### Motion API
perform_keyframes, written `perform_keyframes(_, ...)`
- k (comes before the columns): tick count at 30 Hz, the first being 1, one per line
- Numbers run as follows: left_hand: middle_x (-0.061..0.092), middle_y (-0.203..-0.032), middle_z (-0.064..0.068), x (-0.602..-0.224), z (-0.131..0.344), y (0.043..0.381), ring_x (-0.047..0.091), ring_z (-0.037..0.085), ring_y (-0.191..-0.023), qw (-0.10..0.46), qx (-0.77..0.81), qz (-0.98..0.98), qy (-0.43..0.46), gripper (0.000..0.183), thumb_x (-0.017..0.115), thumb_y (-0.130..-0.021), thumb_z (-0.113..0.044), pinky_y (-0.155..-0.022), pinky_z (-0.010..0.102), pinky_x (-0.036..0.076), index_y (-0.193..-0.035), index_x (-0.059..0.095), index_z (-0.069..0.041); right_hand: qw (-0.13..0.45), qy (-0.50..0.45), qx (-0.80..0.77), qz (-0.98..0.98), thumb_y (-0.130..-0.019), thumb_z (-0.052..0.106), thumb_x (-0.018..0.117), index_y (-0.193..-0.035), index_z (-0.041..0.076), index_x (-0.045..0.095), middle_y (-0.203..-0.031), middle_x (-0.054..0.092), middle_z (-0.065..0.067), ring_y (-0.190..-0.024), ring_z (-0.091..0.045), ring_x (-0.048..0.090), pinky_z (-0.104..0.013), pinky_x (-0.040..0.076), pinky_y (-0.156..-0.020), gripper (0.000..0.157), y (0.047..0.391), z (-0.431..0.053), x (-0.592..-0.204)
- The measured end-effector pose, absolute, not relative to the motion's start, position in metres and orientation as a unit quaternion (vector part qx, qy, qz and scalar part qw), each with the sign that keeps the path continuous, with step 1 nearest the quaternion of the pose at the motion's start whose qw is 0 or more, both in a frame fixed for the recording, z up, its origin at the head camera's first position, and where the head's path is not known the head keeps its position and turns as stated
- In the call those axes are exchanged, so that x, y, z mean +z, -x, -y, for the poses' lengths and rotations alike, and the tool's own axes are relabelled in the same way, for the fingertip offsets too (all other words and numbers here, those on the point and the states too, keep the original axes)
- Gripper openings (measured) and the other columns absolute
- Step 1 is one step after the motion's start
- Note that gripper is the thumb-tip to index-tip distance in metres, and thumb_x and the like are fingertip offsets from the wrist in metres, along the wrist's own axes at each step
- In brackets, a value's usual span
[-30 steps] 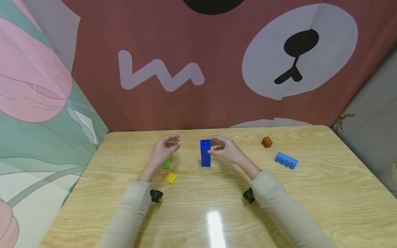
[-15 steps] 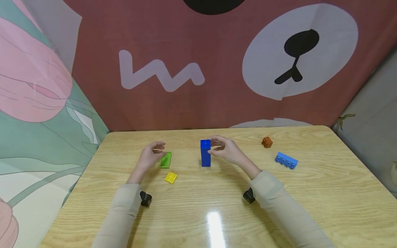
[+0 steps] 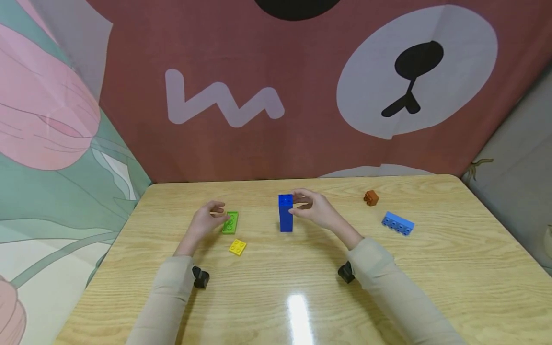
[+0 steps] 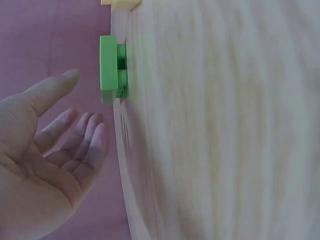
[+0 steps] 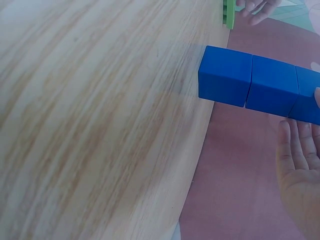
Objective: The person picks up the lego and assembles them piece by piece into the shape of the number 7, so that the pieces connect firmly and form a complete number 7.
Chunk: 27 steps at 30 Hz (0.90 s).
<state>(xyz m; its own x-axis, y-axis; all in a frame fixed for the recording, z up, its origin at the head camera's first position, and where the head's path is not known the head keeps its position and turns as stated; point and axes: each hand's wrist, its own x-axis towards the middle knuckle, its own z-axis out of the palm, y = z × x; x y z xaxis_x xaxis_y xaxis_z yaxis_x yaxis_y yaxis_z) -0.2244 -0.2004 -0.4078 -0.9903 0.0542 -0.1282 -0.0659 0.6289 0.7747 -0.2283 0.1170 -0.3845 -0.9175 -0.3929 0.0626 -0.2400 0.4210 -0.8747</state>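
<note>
A tower of dark blue toy building bricks (image 3: pixel 286 220) stands upright in the middle of the table. My right hand (image 3: pixel 318 210) pinches its upper part from the right side, thumb on the near face. In the right wrist view, seams show between the stacked blue bricks (image 5: pixel 225 75). On the left, my left hand (image 3: pixel 204 221) hovers with relaxed fingers beside a flat green brick (image 3: pixel 231 224), holding nothing. The left wrist view shows this green brick (image 4: pixel 108 70) lying studs down, past the thumb tip. Just nearer to me lies a small yellow brick (image 3: pixel 237 247), studs up.
On the right side of the wooden table (image 3: pixel 457 268) lie an orange-brown brick (image 3: pixel 372 197) and a longer light blue brick (image 3: pixel 397 223), its studs facing me. A printed cloth (image 3: pixel 302 143) hangs along the table's far edge.
My left hand has moved left and a little towards me, away from the tower, leaving more of the green brick visible. The right hand and the tower stay in place.
</note>
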Motion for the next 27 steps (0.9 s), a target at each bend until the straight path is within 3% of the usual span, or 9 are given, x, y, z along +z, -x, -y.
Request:
perform_keyframes(12,0.052,-0.133,0.024,-0.417,0.196,0.229,0.053,0.037,-0.119,0.129,0.372,-0.919,-0.027,0.06,0.066,-0.09,-0.028,-0.096,0.047,0.048,-0.138,0.044,0.002,0.081,0.181,-0.51,-0.837,-0.089,0.014,0.067,-0.134,0.001,0.05,-0.127,0.06,-0.02,-0.12,-0.033,0.057,-0.043,0.052,-0.098,0.049,0.229,-0.117,-0.385)
perform_keyframes(27,0.055,-0.126,0.023,-0.421,0.193,0.231,0.054,0.03,-0.106,0.137,0.366,-0.92,-0.031,0.062,0.07,-0.086,-0.018,-0.087,0.037,0.047,-0.138,0.043,0.005,0.078,0.185,-0.502,-0.841,-0.09,0.014,0.067,-0.135,-0.002,0.048,-0.127,0.059,-0.021,-0.12,-0.034,0.057,-0.044,0.051,-0.099,0.052,0.228,-0.116,-0.384)
